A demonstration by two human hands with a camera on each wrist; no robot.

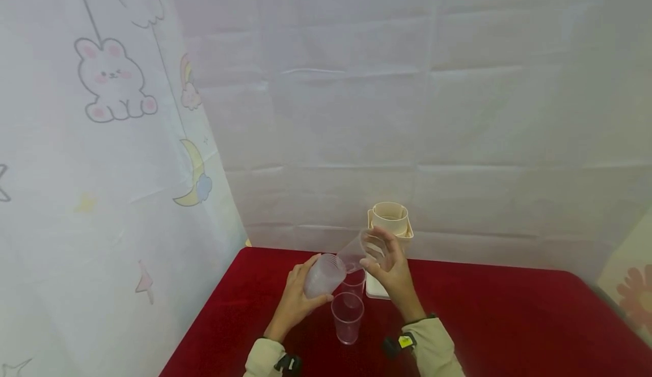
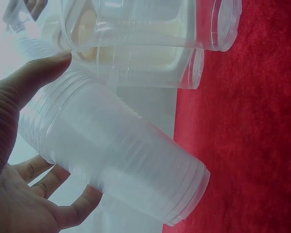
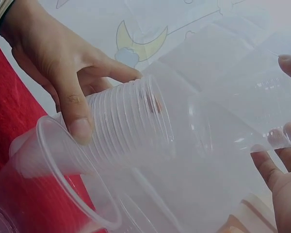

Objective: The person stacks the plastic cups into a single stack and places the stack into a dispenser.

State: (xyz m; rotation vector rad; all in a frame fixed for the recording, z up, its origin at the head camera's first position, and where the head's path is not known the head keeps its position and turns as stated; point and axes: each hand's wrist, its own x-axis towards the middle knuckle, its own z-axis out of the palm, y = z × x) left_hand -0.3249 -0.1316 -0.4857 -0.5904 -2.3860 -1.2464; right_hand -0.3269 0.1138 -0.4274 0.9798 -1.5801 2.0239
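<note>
Clear plastic, the front cup (image 1: pixel 348 320) stood upright on the red surface (image 1: pixel 489 326), its own base bearing it. Left of the front cup and above it, the left grip (image 1: pixel 294 299) was curled round a stack (image 1: pixel 325 276) of nested cups, thumb on one side, fingers on the other, a spread hold that probably stopped the cups sliding apart while tilted. Above and beyond the front cup, a loose cup (image 1: pixel 350 252) was held aslant. The right grip (image 1: pixel 396 268), up and to the right of the front cup, was closed to that cup's width, thumb and fingertips near its rim, seemingly to let its base face the stack's mouth; the right wrist view showed a narrow gap between them. Just behind the front cup stood the back cup (image 1: pixel 356 285), partly hidden. Farther behind the front cup, to its right, rose a cream holder (image 1: pixel 389 227), and beyond everything hung a pale sheet (image 1: pixel 346 122).
</note>
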